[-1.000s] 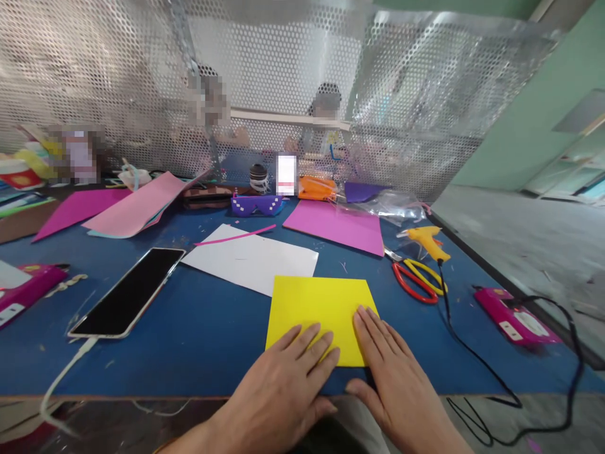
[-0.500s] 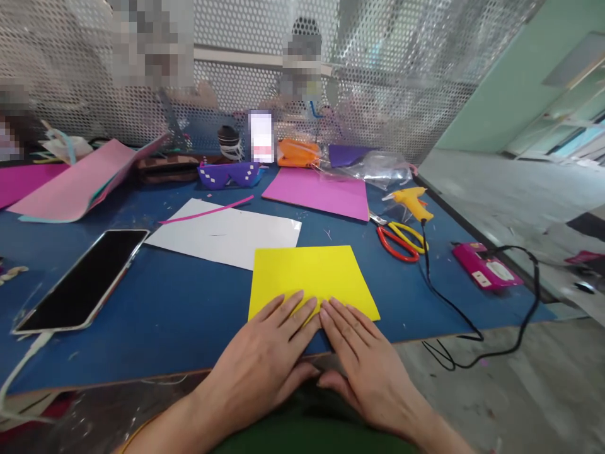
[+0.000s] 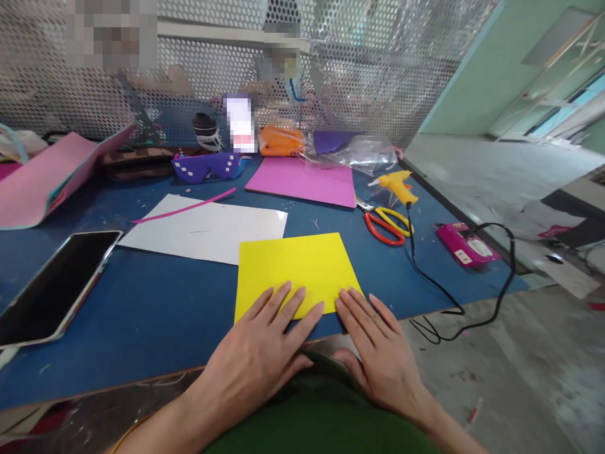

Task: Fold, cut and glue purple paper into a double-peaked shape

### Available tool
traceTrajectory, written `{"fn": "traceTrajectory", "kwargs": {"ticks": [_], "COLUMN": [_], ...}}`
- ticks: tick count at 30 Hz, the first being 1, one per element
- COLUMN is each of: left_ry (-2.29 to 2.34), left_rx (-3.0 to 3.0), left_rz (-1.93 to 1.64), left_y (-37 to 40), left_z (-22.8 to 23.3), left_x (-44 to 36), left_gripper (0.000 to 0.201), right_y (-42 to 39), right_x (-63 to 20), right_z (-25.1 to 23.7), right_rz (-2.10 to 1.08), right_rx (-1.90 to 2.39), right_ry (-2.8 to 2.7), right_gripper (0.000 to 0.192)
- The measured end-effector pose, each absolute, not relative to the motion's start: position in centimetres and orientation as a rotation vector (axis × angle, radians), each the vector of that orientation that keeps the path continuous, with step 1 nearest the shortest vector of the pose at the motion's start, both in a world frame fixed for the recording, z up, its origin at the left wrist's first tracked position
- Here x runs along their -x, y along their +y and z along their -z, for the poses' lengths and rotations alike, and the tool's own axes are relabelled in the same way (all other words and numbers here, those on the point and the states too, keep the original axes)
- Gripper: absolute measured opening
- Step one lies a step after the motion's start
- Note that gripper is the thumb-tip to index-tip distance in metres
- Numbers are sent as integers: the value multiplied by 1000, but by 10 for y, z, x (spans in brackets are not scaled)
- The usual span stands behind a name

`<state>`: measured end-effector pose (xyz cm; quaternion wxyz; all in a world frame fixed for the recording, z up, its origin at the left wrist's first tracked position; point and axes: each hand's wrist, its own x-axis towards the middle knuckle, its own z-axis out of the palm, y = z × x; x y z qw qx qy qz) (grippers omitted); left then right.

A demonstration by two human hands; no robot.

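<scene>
A yellow square sheet [image 3: 293, 268] lies flat on the blue table [image 3: 155, 309] close to its near edge. My left hand [image 3: 265, 353] rests palm down with its fingers spread over the sheet's near edge. My right hand [image 3: 378, 353] lies flat beside it, its fingertips touching the sheet's near right corner. Neither hand holds anything. A white sheet [image 3: 203, 228] with a thin pink strip [image 3: 186, 205] on it lies just behind the yellow one.
A phone [image 3: 51, 287] lies at the left. Red-and-yellow scissors [image 3: 385, 224], a yellow glue gun [image 3: 397, 186] with a black cord [image 3: 444, 296] and a magenta box [image 3: 467, 244] sit at the right. Pink sheets, purple glasses [image 3: 205, 167] and a perforated metal screen [image 3: 378, 75] stand behind; people sit beyond it.
The view has swung right and down. My hands, which met at the middle of the sheet's near edge, have slid apart; the right hand now sits at the corner.
</scene>
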<state>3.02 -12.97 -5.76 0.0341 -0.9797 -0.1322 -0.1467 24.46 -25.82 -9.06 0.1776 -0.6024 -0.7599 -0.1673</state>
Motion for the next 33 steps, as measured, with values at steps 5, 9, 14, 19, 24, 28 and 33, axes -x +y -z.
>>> {"fn": "traceTrajectory", "kwargs": {"ticks": [5,9,14,19,24,28,33], "left_ry": [-400,-466,-414,-393,-506,-574,-578], "left_rx": [2981,3010,3009,2932,2881,2845,2806], "left_rz": [456,486,549,613,693,658,596], "left_y": [-136,-137,-134,-133,-135,-136,-135], "left_z": [61,61,57,56,59,64,69], "left_x": [-39,-41,-36,-22,7,35,54], "left_gripper": [56,55,49,42,44,55,60], "right_y": [-259,-262,-263,-262,-262,-263,-263], "right_x": [-243,-245,-247,-246,-244,-244,-247], "right_z": [87,92,96,92,92,93,88], "right_rz": [485,509,525,510,512,517,534], "right_rx": [1720,1712,1674,1681,1694,1721,1711], "right_ry": [-2151,-2109,-2072,-2064,-2047,-2039,-2098], "right_gripper": [68,68,61,60,59,61,46]}}
